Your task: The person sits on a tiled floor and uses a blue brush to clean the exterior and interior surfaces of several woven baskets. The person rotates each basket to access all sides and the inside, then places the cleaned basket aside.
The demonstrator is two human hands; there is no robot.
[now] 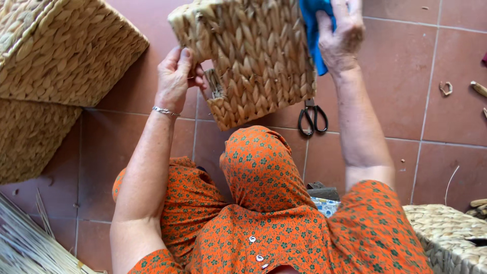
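Both hands' fingers clasp woven basket; right hand apparently pinches blue cloth.

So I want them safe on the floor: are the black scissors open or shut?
Shut. The black scissors lie on the tiled floor with both handle loops side by side; the blades are hidden.

We see a basket of rough, matt plaited straw, a soft blue cloth, dark metal scissors, and smooth, matt terracotta tiles.
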